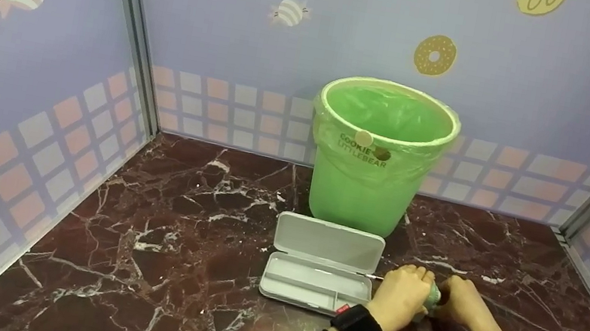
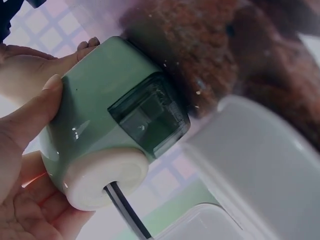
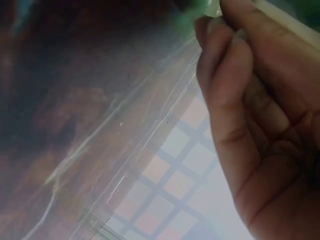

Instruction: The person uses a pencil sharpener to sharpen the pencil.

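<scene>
A pale green pencil sharpener with a white front and a dark window sits low over the marble top between both hands. A dark pencil is stuck in its white front, and the pencil's thin end pokes out left over the case. My left hand grips the sharpener, thumb along its side. My right hand is at the sharpener's other end, fingers curled against something green at the top of the right wrist view. What they hold is hidden.
An open white pencil case lies just left of the hands. Behind it stands a green bin lined with a green bag. Patterned walls close in the dark red marble top on three sides.
</scene>
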Tool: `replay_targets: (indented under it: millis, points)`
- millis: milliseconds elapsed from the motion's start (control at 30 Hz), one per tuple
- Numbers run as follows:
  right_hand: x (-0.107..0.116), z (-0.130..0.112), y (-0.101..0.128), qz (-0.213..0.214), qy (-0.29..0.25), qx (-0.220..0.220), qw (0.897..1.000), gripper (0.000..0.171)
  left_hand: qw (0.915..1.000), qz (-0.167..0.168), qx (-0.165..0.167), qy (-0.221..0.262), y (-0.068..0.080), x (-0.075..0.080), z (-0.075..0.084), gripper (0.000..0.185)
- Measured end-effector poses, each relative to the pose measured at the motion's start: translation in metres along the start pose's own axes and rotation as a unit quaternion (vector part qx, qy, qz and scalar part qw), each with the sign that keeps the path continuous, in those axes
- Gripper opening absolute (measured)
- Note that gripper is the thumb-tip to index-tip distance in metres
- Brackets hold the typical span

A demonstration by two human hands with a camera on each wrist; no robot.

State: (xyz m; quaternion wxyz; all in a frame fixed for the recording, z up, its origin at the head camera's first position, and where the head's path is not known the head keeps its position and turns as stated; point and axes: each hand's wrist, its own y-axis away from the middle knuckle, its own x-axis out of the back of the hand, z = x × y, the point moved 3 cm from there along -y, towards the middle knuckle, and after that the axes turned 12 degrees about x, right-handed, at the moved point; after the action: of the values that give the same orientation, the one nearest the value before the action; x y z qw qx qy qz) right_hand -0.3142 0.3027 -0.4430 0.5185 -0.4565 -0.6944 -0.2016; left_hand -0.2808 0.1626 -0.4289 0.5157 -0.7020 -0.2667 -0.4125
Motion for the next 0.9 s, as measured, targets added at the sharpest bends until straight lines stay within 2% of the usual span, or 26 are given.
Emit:
replay_targets:
  millis: [233, 600, 667, 800, 900]
  points:
    - [0.004, -0.009, 0.014, -0.024, -0.041, -0.001, 0.999, 0.019, 0.9997, -0.008, 0.014, -0.018, -0.003, 0.002, 0.002, 0.056]
    - [0.02, -0.02, 0.025, -0.059, -0.062, 0.059, 0.995, 0.014, 0.9994, -0.022, 0.015, -0.02, -0.003, 0.003, 0.007, 0.054]
    - [0.025, -0.022, 0.027, -0.063, -0.075, 0.058, 0.994, 0.014, 0.9995, -0.02, 0.013, -0.021, -0.002, 0.005, 0.008, 0.052]
    - [0.036, -0.027, 0.027, -0.077, -0.092, 0.046, 0.992, 0.012, 0.9998, 0.006, 0.009, -0.014, -0.002, 0.006, 0.006, 0.05]
    - [0.042, -0.031, 0.025, -0.072, -0.096, 0.044, 0.992, 0.01, 0.9998, 0.02, 0.004, -0.008, -0.002, 0.006, 0.004, 0.049]
